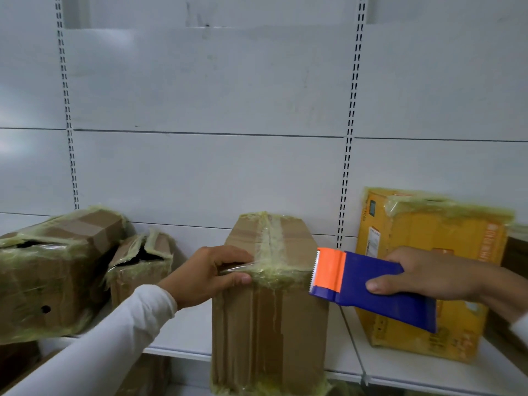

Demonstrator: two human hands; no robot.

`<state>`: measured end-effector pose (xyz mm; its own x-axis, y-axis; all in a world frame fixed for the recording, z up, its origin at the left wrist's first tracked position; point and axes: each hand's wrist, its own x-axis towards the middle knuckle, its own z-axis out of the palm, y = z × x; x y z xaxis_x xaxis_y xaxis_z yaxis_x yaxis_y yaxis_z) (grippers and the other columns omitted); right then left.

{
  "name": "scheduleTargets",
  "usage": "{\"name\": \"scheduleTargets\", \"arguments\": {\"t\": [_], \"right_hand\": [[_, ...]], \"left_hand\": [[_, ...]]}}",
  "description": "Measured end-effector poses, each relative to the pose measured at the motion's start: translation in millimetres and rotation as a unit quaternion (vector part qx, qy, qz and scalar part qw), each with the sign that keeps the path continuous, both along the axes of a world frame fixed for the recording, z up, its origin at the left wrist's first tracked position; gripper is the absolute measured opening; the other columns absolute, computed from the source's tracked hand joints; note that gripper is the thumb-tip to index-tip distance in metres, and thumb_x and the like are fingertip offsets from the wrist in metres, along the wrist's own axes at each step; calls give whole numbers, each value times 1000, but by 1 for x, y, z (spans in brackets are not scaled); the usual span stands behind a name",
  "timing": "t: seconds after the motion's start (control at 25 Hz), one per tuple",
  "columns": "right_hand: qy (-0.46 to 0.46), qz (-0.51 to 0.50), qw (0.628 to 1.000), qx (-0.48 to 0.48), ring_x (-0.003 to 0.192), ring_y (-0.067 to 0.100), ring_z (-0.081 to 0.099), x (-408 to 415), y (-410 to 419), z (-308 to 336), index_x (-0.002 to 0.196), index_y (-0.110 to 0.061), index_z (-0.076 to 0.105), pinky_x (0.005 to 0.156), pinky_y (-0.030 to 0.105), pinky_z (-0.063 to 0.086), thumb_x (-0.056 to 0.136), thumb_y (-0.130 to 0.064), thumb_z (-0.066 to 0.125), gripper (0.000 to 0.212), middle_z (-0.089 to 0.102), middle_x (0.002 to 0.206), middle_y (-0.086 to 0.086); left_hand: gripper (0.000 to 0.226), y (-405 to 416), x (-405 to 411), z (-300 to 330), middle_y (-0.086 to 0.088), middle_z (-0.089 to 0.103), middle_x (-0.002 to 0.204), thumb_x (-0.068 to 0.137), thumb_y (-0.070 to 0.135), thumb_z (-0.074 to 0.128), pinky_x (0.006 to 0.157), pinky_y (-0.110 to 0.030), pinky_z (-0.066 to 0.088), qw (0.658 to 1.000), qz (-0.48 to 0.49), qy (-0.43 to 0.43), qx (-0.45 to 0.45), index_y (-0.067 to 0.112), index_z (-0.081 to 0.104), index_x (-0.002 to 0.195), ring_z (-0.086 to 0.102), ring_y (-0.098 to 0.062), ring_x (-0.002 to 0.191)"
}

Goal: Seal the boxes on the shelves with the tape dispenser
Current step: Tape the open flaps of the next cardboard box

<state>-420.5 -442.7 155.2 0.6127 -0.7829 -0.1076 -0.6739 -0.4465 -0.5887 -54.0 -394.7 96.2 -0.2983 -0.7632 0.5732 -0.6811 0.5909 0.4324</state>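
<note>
Where right grip (423,274) closes, tape dispenser (368,287).

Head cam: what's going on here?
A person is taping up the tall brown box standing at the front edge of the white shelf. The left hand grips the box's upper front edge, pinching down a strip of clear tape. The right hand holds the blue and orange tape dispenser, its toothed edge against the same edge from the other side. A yellow box sits to the right and two crumpled taped boxes to the left.
</note>
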Motion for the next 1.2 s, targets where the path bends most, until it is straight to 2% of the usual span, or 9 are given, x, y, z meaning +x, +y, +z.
{"name": "scheduleTargets", "arguments": {"t": [0.08,0.16,0.28,0.52,0.68,0.84,1.04,1.12,1.2], "right_hand": [[-14,-1,1000,5,77,18,72,1,0,-1,97,-11,67,65,22,52,64,-68,70,66,76,87,4],[-26,2,1000,0,75,17,72,7,-3,-3,97,-11,67,65,23,50,63,-68,70,66,76,87,4],[-34,24,999,8,79,18,73,15,-7,-5,100,-12,67,67,25,52,70,-64,69,60,76,91,4],[-24,72,997,0,73,20,69,9,-11,-5,93,-8,67,61,23,49,75,-62,67,57,74,86,11],[1,40,999,-8,77,35,70,-36,-6,5,88,-14,69,65,28,49,71,-74,66,63,74,85,14],[46,-6,998,-39,67,17,70,-43,-2,-3,81,-20,68,58,21,47,73,-75,63,57,74,78,5],[76,-60,991,-97,63,9,69,-8,0,-17,87,-18,65,57,22,48,83,-64,61,47,74,76,1],[114,-89,977,-159,67,16,70,7,-4,-21,88,-18,64,57,26,49,82,-67,60,50,72,76,3],[231,-122,921,-290,64,17,63,17,-12,-30,86,-18,58,54,28,46,82,-68,56,50,63,70,-2]], "left_hand": [[59,-1,-10,23,10,67,105,71,68,65,88,-32,49,990,48,-130,-4,24,66,110,61,-8,96],[81,-9,-34,39,13,57,127,64,81,55,96,-28,42,952,114,-283,-7,32,51,129,54,-10,112],[70,-24,-68,31,12,48,138,74,65,54,97,-33,42,913,120,-390,-25,35,36,135,51,-17,121],[66,-26,-52,14,8,48,141,84,65,48,94,-28,39,927,63,-365,-58,31,36,139,51,-20,120],[71,-25,-49,11,7,57,130,78,77,40,88,-31,43,919,68,-376,-99,30,42,131,56,-21,111],[65,-26,-56,12,6,65,115,84,78,20,78,-32,42,930,74,-338,-121,36,44,127,60,-24,99],[59,-27,-61,6,19,48,140,88,67,18,93,-29,43,940,79,-314,-108,44,40,138,54,-15,121],[60,-28,-64,8,20,46,141,88,65,18,94,-27,41,935,90,-326,-109,43,42,138,53,-15,122],[59,-24,-65,11,20,46,141,89,63,19,94,-25,39,928,98,-344,-104,42,42,138,53,-14,122]]}}
